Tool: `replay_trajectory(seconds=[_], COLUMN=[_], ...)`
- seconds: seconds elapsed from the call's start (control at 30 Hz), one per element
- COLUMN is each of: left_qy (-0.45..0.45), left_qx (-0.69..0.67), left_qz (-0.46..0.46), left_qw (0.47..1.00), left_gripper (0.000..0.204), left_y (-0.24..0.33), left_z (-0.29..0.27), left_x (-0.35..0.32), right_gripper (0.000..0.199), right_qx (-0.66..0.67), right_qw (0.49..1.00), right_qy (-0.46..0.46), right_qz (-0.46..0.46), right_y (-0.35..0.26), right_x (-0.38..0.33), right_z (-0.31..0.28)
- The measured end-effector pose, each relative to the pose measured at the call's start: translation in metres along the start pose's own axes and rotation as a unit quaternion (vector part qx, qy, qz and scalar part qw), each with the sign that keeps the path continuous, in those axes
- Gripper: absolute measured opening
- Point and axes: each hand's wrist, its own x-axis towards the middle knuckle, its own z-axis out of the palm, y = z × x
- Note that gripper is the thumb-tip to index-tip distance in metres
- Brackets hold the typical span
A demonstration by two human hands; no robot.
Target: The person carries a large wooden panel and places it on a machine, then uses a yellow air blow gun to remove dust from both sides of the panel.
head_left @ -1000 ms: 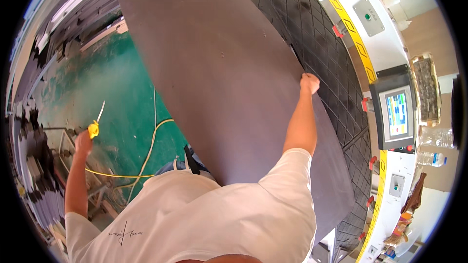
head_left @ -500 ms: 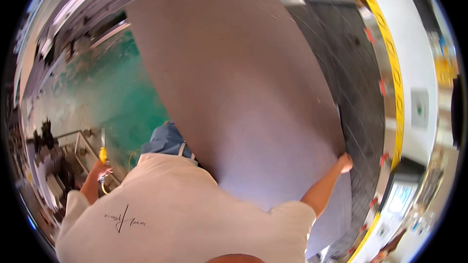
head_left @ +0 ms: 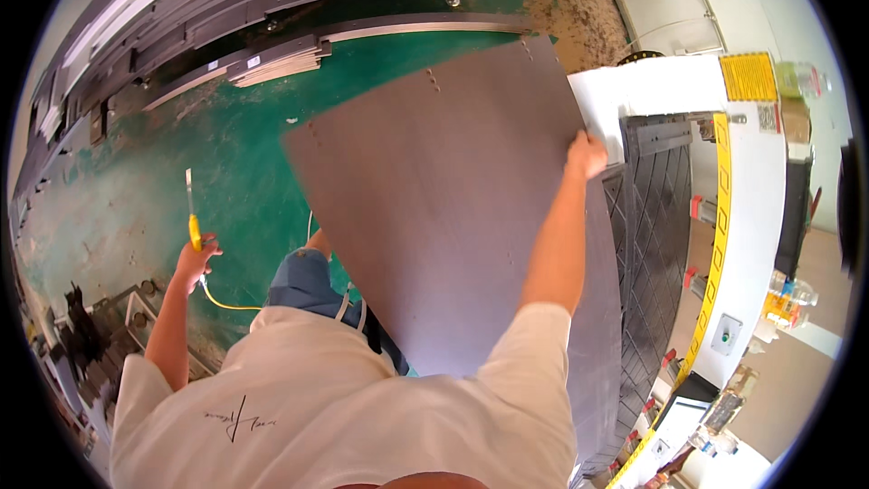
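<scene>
My left hand (head_left: pixel 192 263) is closed round a yellow air blow gun (head_left: pixel 195 232), its thin metal tip pointing away from me. A yellow hose (head_left: pixel 224 304) trails from below that hand toward my body. Stretched far forward, my right hand (head_left: pixel 587 156) grips the right edge of a large brown-grey board (head_left: pixel 444 217) near its far corner. The board has small drilled holes near its far edge. Its near part passes beneath my chest and right arm. My right fingers are partly hidden behind the edge.
A machine bed with dark slatted mats (head_left: pixel 656 217) lies right of the board, beside a white frame (head_left: pixel 753 244) with a yellow strip. Stacked dark panels (head_left: pixel 272 0) line the far left, above the green floor (head_left: pixel 244 136). Clutter with metal parts (head_left: pixel 100 321) stands at the near left.
My right hand has moved forward along the board's right side, its arm now extended. The board's far edge has come into view. My left hand with the blow gun is farther forward.
</scene>
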Motion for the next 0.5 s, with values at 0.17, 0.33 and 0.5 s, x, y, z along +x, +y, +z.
replay_trajectory(seconds=[0.17, 0.33, 0.5], left_qy=[0.013, -0.029, -0.075], left_qx=[-0.051, 0.013, -0.011], left_qz=[-0.074, -0.161, -0.226], left_qw=[0.996, 0.986, 0.971], left_gripper=[0.038, 0.029, 0.03], left_y=[-0.028, -0.077, -0.078], left_z=[-0.06, -0.081, -0.08], left_x=[0.026, 0.018, 0.027], right_gripper=[0.022, 0.022, 0.021], right_qx=[-0.032, 0.261, 0.012], right_qw=[0.999, 0.936, 0.994], right_qy=[-0.017, -0.19, -0.029], right_qz=[-0.014, 0.138, 0.106], right_y=[-0.157, -0.23, -0.185], right_x=[0.057, 0.075, 0.071], right_z=[0.088, 0.104, 0.104])
